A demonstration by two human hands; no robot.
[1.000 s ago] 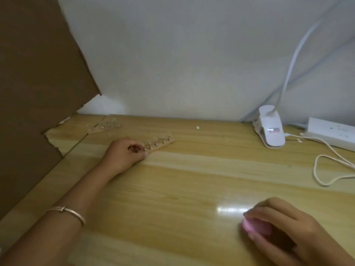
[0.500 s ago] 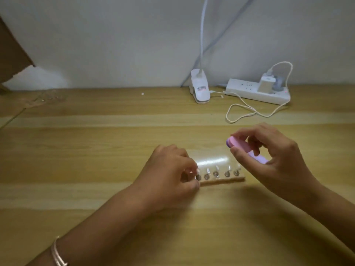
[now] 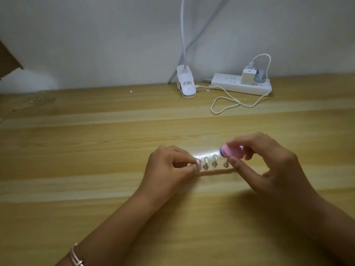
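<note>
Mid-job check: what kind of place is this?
Probably a home or dorm desk: a light wooden tabletop with a white clip-on lamp and a white power strip against a plain wall.

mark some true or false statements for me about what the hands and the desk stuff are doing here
1. The right hand holds a pink tool. True.
2. The left hand lies flat, clear of the strip of screws. False: its fingers pinch the strip's left end.
3. A white charger is plugged into the power strip. True.
4. The lamp clip stands to the right of the power strip. False: it stands to its left.
5. The pink tool lies on the table. False: it is held up, over the strip's right end.
</note>
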